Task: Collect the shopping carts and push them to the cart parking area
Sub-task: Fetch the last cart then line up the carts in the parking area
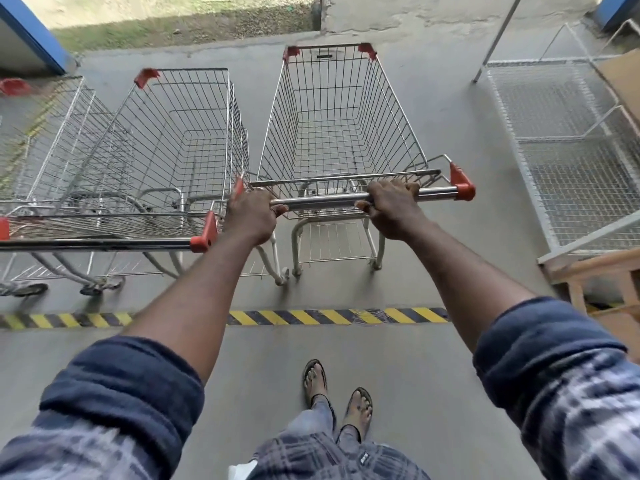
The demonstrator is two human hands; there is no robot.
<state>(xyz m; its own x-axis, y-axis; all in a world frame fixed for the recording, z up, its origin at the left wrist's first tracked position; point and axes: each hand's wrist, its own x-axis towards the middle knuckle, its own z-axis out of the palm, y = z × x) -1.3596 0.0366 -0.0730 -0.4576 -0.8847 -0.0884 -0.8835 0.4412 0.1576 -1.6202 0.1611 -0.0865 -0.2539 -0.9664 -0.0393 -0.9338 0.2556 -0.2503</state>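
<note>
Left hand [251, 216] and right hand [393, 209] grip the handle bar [322, 202] of the cart [330, 109], its long axis straight ahead, parallel to the parked cart [180, 133] just beside the left hand.

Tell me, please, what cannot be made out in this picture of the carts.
Head view only:
- Far-left cart: cut off by the left edge, blurred.
- Handle's left end cap: mostly hidden by the left hand.
- Pushed cart's front wheels: hidden behind its basket.
- Tag on its front rim: too small to read.
- Wire rack: cut off by the right edge.
</note>
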